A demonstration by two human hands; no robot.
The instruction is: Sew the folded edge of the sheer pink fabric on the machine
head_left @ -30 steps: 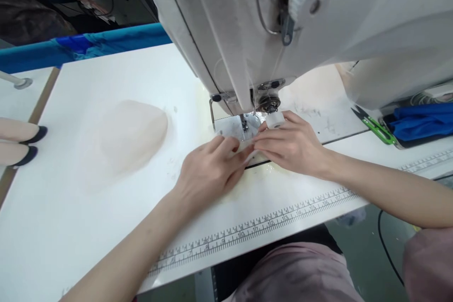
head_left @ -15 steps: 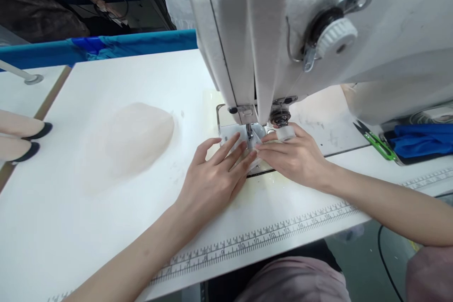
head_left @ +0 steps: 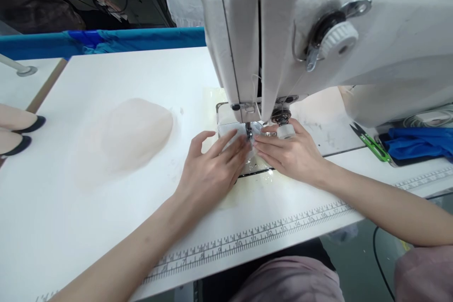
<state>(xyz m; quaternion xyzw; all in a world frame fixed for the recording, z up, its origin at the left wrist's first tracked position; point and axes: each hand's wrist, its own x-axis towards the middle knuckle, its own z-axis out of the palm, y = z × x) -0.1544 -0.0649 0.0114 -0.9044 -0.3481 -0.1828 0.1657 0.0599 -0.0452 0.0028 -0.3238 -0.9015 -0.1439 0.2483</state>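
My left hand point(head_left: 214, 163) lies palm down at the needle plate point(head_left: 260, 166) of a white sewing machine point(head_left: 233, 33), fingers spread and fingertips blurred beside the presser foot point(head_left: 248, 131). From the other side my right hand point(head_left: 293, 155) reaches in, its fingers close together and their tips by the foot. Whatever is under or between these fingertips is too hidden and smeared to name. A loose white thread point(head_left: 255, 89) hangs near the needle bar. Left of my hands, a sheer beige cloth piece point(head_left: 136, 134) lies flat on the white table point(head_left: 141, 217).
Green-handled thread snips point(head_left: 371, 144) lie at right beside a dark tray point(head_left: 406, 160) with blue cloth point(head_left: 419, 141). A printed ruler strip point(head_left: 237, 245) follows the table's front edge. Two beige forms with black ends point(head_left: 31, 125) stick in at left. Blue fabric point(head_left: 148, 37) borders the back.
My left hand's fingers have drawn closer together at the presser foot and are blurred. My right hand stays at the foot. The whole view has shifted slightly.
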